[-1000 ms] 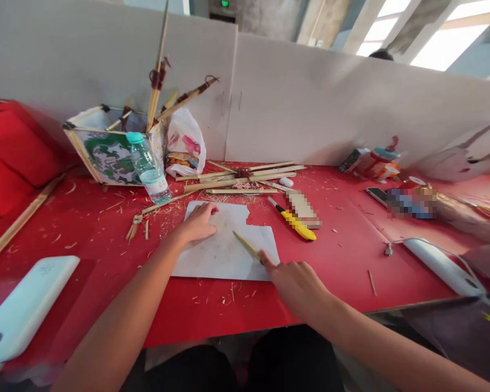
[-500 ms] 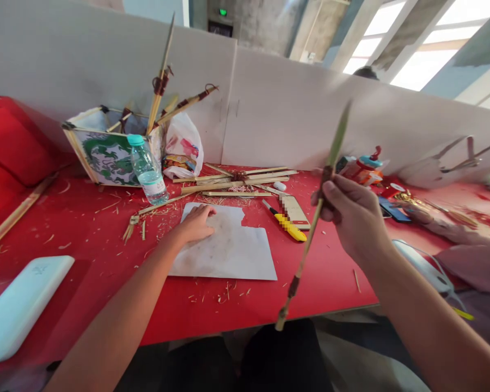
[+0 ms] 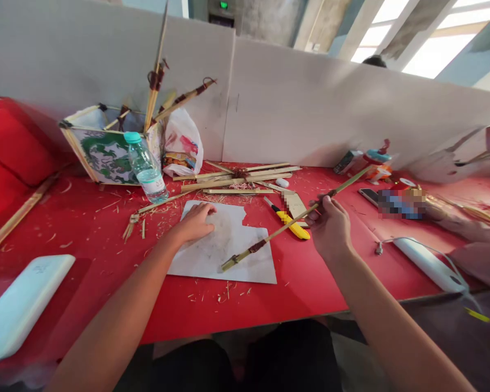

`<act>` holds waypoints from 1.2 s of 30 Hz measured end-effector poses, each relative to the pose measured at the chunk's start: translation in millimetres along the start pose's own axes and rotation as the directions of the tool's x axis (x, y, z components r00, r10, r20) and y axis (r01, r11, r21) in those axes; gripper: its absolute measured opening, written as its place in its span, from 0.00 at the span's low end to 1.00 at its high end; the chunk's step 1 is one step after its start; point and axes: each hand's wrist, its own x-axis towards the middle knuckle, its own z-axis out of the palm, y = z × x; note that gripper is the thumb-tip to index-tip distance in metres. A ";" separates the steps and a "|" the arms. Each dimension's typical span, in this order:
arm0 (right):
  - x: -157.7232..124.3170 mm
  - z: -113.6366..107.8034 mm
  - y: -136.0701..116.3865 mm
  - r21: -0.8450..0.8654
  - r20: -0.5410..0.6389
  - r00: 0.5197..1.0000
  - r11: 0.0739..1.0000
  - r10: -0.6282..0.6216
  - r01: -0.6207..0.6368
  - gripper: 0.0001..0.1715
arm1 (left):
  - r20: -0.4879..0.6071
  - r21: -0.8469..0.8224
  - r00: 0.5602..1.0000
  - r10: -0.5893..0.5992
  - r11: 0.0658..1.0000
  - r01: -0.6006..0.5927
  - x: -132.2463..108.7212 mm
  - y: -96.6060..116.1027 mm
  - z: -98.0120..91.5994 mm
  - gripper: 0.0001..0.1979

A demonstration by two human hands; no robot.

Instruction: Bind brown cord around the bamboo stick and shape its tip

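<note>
My left hand [image 3: 197, 222] rests on a sheet of white paper [image 3: 251, 267] with grey smudges and a notch in its far edge; its fingers are apart and it holds nothing. Fingers of my right hand [image 3: 330, 223] are closed around a slim bamboo stick [image 3: 286, 229] bound with dark red cord. The stick slants across the view. Its knobbed lower end is over the paper, and its flat green end points away to the right. Under the stick's middle lie a yellow utility knife [image 3: 296, 227] and a beige phone-like object [image 3: 297, 206], partly pixelated.
Bamboo strips [image 3: 232, 182] and shavings litter the red table [image 3: 310, 294]. At the back left stand a dragon-printed box [image 3: 110, 155] holding bamboo pieces, a water bottle [image 3: 149, 174] and a plastic bag [image 3: 183, 144]. White devices [image 3: 28, 299] flank both sides. Another person's arm [image 3: 465, 226] reaches in from the right.
My right hand has lowered and tipped the bamboo stick from steep to slanting, swinging its lower end left over the paper. My left hand stays on the paper.
</note>
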 end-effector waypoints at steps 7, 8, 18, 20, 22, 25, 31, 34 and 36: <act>-13.1 -9.4 18.4 -0.017 0.046 0.996 0.997 0.075 -0.074 0.23 | -0.020 0.005 1.000 0.007 1.000 -0.007 0.8 -2.4 3.9 0.21; -19.0 -6.4 20.4 -0.037 0.083 0.992 0.995 0.092 -0.089 0.24 | -0.022 0.004 1.000 0.009 1.000 -0.009 0.8 -2.4 4.2 0.20; -57.1 23.5 -14.4 -0.192 0.223 0.933 0.926 -0.283 0.326 0.16 | -0.027 0.009 1.000 0.007 1.000 -0.007 -0.9 -1.6 5.2 0.19; -60.4 24.1 -47.4 -0.238 0.232 0.843 0.812 -0.486 0.533 0.14 | -0.034 -0.002 0.999 0.006 1.000 -0.006 -0.6 -2.3 5.9 0.18; -65.5 20.8 -73.7 -0.344 0.292 0.764 0.682 -0.575 0.645 0.10 | -0.043 -0.016 0.999 0.006 1.000 -0.006 0.1 -3.2 6.2 0.18; -76.8 6.1 -77.4 -0.626 0.478 0.776 0.460 -0.411 0.630 0.14 | -0.050 -0.042 0.999 0.008 0.999 -0.010 1.6 -4.9 6.4 0.20; -113.0 -34.7 4.2 -0.882 0.358 0.850 -0.158 0.386 0.443 0.32 | -0.084 -0.054 0.996 0.011 0.998 -0.016 3.7 -8.7 9.0 0.25; -125.6 -40.1 23.2 -0.869 0.328 0.852 -0.223 0.409 0.442 0.37 | -0.092 -0.044 0.995 0.027 0.999 -0.031 4.0 -10.5 10.7 0.25; -127.6 -38.6 23.9 -0.867 0.338 0.852 -0.219 0.400 0.447 0.38 | -0.093 -0.039 0.995 0.038 0.998 -0.042 3.7 -11.0 11.5 0.23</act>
